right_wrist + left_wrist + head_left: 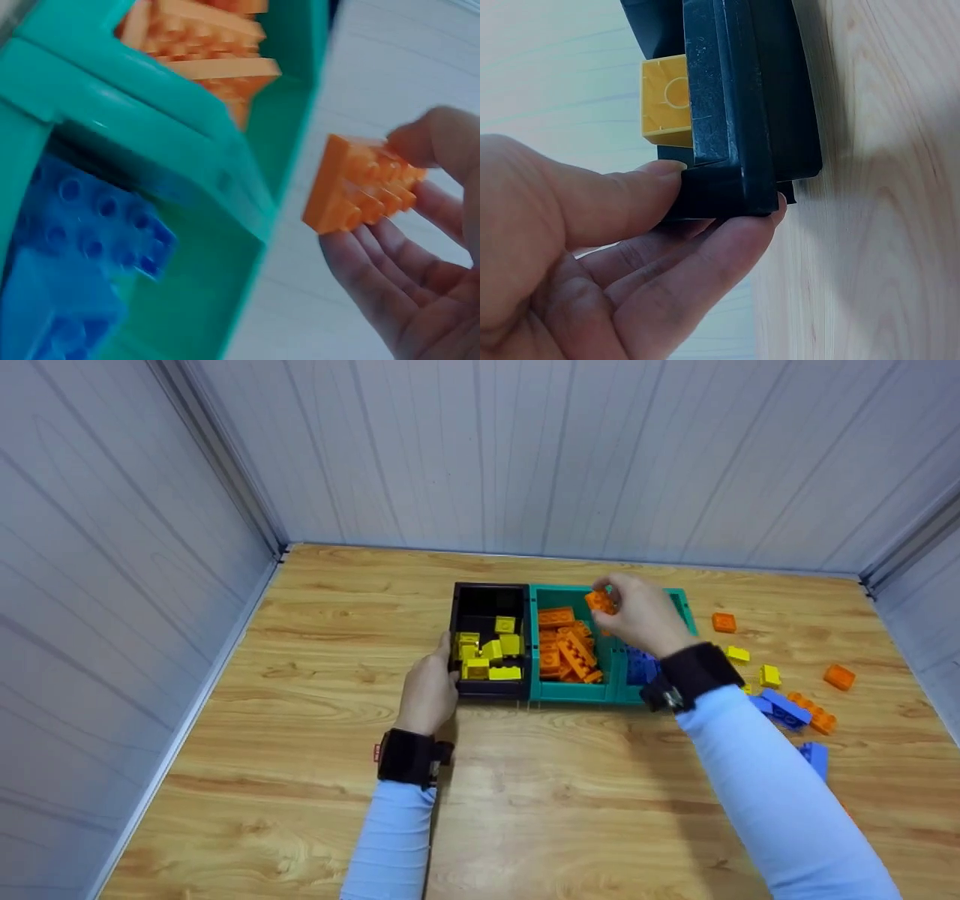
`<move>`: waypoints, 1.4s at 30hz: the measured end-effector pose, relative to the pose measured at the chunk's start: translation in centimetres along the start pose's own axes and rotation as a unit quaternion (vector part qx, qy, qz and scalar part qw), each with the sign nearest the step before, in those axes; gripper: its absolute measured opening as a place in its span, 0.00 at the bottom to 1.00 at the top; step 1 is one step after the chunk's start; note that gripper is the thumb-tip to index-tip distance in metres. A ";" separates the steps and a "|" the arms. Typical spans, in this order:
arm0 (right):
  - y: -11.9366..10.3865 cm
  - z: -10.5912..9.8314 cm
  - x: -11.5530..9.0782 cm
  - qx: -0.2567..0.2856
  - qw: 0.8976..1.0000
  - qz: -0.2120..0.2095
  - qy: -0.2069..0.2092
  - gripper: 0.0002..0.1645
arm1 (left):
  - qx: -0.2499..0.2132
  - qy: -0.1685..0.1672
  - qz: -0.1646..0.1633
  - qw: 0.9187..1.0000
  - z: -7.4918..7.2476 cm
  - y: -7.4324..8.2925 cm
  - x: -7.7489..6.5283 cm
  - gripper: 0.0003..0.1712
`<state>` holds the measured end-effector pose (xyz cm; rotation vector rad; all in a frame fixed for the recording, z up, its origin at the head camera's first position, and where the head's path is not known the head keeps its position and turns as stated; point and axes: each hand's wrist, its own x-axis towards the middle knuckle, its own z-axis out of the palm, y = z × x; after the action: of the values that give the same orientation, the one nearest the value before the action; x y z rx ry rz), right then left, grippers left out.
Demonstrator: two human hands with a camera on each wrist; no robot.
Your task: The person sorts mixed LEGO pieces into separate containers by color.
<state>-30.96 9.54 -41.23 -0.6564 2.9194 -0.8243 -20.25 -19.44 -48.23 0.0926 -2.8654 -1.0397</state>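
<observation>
My right hand [646, 611] pinches an orange toy building brick [600, 601] between thumb and fingers, above the back of the green bins. Up close in the right wrist view, the studs of this brick [367, 184] show. At the left, my left hand [427, 694] grips the side of the black bin [491, 691]. Its thumb [641, 191] lies over the rim, with the fingers underneath, in the left wrist view. Yellow bricks [491, 649] lie in the black bin. Orange bricks [574, 652] fill part of the middle green compartment [574, 691].
Blue bricks [82, 210] lie in the right green compartment [202, 300], partly covered by my right arm in the head view. Loose orange [839, 676], yellow [769, 676] and blue bricks [784, 709] are scattered on the wooden table [300, 720] at the right. Pale panels [517, 457] stand behind.
</observation>
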 end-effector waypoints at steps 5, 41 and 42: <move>0.3 1.3 1.9 -0.027 0.999 0.037 -0.010 0.25 | -0.009 -0.010 -0.004 1.000 0.4 0.5 0.0 0.39; 3.1 -10.6 -5.7 -0.119 0.981 0.150 -0.008 0.25 | -0.012 -0.017 0.007 1.000 0.9 0.4 0.2 0.39; 4.0 -10.9 -6.2 -0.126 0.980 0.153 -0.013 0.25 | -0.011 -0.016 0.008 1.000 0.9 0.3 0.2 0.39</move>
<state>-28.51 20.48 -34.43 -0.2127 3.0159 -0.4143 -20.59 -18.64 -48.65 0.0526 -2.8780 -1.0794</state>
